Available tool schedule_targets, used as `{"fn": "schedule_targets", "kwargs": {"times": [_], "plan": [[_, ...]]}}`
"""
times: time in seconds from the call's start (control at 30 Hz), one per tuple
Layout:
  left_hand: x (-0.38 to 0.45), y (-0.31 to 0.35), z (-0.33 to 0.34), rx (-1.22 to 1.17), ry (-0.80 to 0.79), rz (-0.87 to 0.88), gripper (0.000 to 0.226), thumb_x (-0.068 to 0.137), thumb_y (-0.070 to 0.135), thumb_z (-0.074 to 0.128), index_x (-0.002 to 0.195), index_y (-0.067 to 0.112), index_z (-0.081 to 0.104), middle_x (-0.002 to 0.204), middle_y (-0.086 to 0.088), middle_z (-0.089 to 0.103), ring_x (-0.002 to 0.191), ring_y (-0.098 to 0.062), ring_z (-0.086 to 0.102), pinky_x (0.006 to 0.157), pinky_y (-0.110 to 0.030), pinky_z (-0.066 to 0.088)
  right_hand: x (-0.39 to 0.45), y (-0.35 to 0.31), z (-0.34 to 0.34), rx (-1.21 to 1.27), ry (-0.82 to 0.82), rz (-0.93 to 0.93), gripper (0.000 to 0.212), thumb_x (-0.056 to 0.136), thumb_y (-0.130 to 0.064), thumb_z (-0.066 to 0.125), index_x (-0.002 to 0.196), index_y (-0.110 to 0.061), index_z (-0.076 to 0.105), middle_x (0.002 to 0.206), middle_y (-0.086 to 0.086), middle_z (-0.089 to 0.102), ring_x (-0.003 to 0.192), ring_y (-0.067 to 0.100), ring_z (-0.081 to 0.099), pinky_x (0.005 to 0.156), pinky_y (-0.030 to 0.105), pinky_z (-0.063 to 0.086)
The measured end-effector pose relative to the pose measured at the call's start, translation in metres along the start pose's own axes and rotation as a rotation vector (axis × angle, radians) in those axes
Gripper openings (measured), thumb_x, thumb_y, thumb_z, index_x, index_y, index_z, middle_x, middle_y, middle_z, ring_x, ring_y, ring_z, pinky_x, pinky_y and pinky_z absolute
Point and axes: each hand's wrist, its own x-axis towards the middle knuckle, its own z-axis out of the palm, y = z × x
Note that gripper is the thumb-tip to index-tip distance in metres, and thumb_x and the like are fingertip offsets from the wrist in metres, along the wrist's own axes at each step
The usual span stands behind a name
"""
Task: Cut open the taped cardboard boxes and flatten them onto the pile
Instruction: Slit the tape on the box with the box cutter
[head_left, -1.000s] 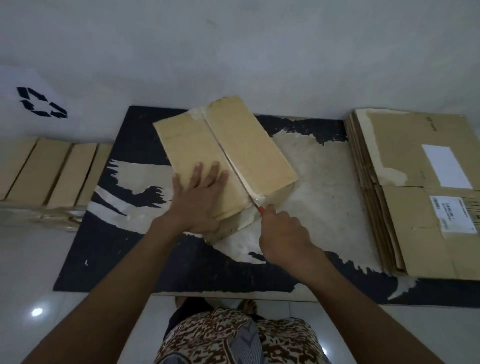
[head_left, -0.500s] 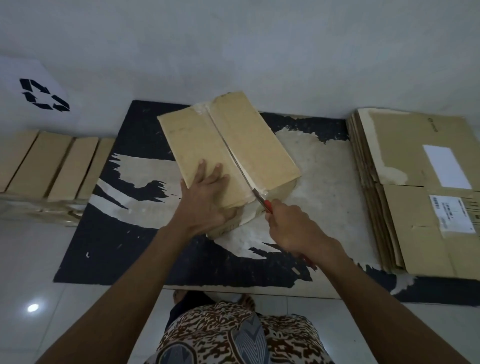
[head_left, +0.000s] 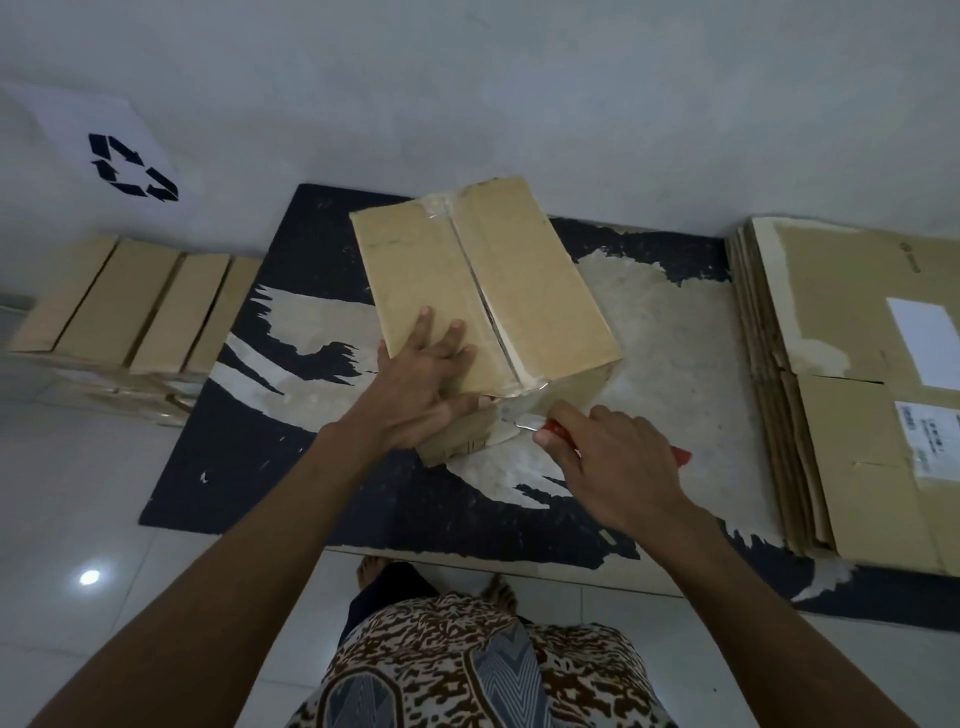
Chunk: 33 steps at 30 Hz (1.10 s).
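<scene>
Where pale wall meets tiled floor (head_left: 78, 493), worn black mat (head_left: 322, 499) under box (head_left: 483, 291).

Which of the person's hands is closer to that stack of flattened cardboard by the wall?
Right. The right hand, gripping the red-handled knife, sits between the box and the flattened pile on the right. The left hand presses on the box's far side, farther from the pile.
</scene>
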Motion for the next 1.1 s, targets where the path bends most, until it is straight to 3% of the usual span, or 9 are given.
{"fn": "schedule_targets", "kwargs": {"times": [0.1, 0.23, 0.53, 0.7, 0.8, 0.87, 0.93, 1.0, 1.1], "plan": [[0.001, 0.0, 0.0, -0.007, -0.008, -0.013, 0.082, 0.088, 0.068, 0.05, 0.153, 0.019, 0.035, 0.166, 0.007, 0.006, 0.151, -0.02, -0.02, 0.116, -0.068, 0.003, 0.007, -0.005, 0.004, 0.01, 0.025, -0.001, 0.036, 0.102, -0.056, 0.029, 0.1, -0.028, 0.053, 0.07, -0.007, 0.049, 0.059, 0.016, 0.049, 0.062, 0.033, 0.044], [0.0, 0.0, -0.002, -0.021, -0.025, -0.011, 0.09, 0.083, 0.074, 0.047, 0.153, 0.019, 0.034, 0.166, 0.007, 0.005, 0.15, -0.02, -0.02, 0.116, -0.069, 0.005, 0.013, -0.008, 0.007, 0.01, 0.05, 0.002, 0.035, 0.102, -0.056, 0.031, 0.1, -0.029, 0.052, 0.071, -0.007, 0.049, 0.06, 0.018, 0.052, 0.064, 0.035, 0.047], [-0.003, 0.0, -0.005, -0.072, -0.013, 0.002, 0.07, 0.094, 0.05, 0.056, 0.152, 0.016, 0.036, 0.165, 0.006, 0.007, 0.15, -0.019, -0.02, 0.117, -0.066, 0.001, 0.011, 0.009, 0.001, 0.004, 0.013, 0.084, 0.046, 0.098, -0.061, 0.021, 0.11, -0.032, 0.055, 0.072, -0.007, 0.055, 0.063, 0.015, 0.055, 0.072, 0.034, 0.049], [-0.006, 0.0, -0.005, -0.068, 0.002, 0.016, 0.071, 0.094, 0.052, 0.055, 0.152, 0.017, 0.036, 0.166, 0.007, 0.006, 0.15, -0.019, -0.02, 0.116, -0.068, -0.001, 0.013, 0.014, -0.001, -0.032, 0.001, 0.111, 0.054, 0.095, -0.065, 0.016, 0.114, -0.032, 0.055, 0.076, -0.004, 0.059, 0.067, 0.017, 0.058, 0.075, 0.034, 0.047], [-0.003, 0.005, -0.008, 0.041, 0.001, -0.029, 0.087, 0.081, 0.074, 0.051, 0.149, 0.022, 0.042, 0.165, 0.009, 0.014, 0.153, -0.019, -0.01, 0.112, -0.07, -0.015, 0.014, 0.015, -0.003, -0.02, -0.025, 0.113, 0.047, 0.098, -0.062, 0.022, 0.116, -0.033, 0.054, 0.077, -0.005, 0.059, 0.069, 0.016, 0.059, 0.076, 0.034, 0.047], [0.004, 0.015, -0.011, 0.121, 0.129, 0.03, 0.081, 0.073, 0.079, 0.044, 0.126, 0.02, 0.065, 0.147, 0.002, 0.051, 0.145, -0.025, 0.032, 0.116, -0.064, -0.001, 0.015, 0.015, -0.003, -0.007, -0.025, 0.096, 0.044, 0.099, -0.06, 0.025, 0.115, -0.032, 0.054, 0.075, -0.006, 0.058, 0.067, 0.015, 0.058, 0.075, 0.033, 0.047], [0.017, 0.027, -0.01, -0.032, 0.386, 0.049, 0.055, 0.083, 0.06, 0.052, 0.088, 0.009, 0.073, 0.095, -0.005, 0.068, 0.099, -0.026, 0.059, 0.101, -0.049, 0.041, 0.014, 0.015, -0.001, 0.019, -0.021, 0.092, 0.043, 0.099, -0.06, 0.025, 0.11, -0.031, 0.055, 0.07, -0.007, 0.054, 0.063, 0.015, 0.056, 0.072, 0.035, 0.049], [0.031, 0.046, -0.007, -0.156, 0.429, -0.084, 0.034, 0.093, 0.034, 0.057, 0.082, 0.005, 0.071, 0.09, -0.01, 0.057, 0.095, -0.027, 0.053, 0.086, -0.041, 0.044, 0.014, 0.015, 0.0, 0.029, -0.018, 0.095, 0.042, 0.1, -0.06, 0.025, 0.107, -0.03, 0.054, 0.068, -0.006, 0.052, 0.061, 0.016, 0.055, 0.07, 0.035, 0.049], [0.047, 0.071, -0.001, -0.222, 0.326, -0.364, 0.031, 0.096, 0.037, 0.059, 0.086, 0.007, 0.063, 0.109, -0.009, 0.04, 0.107, -0.028, 0.039, 0.097, -0.039, 0.037, 0.012, 0.012, 0.005, 0.018, 0.031, 0.101, 0.044, 0.099, -0.059, 0.027, 0.104, -0.027, 0.055, 0.067, -0.006, 0.049, 0.057, 0.016, 0.05, 0.063, 0.032, 0.043]]}}
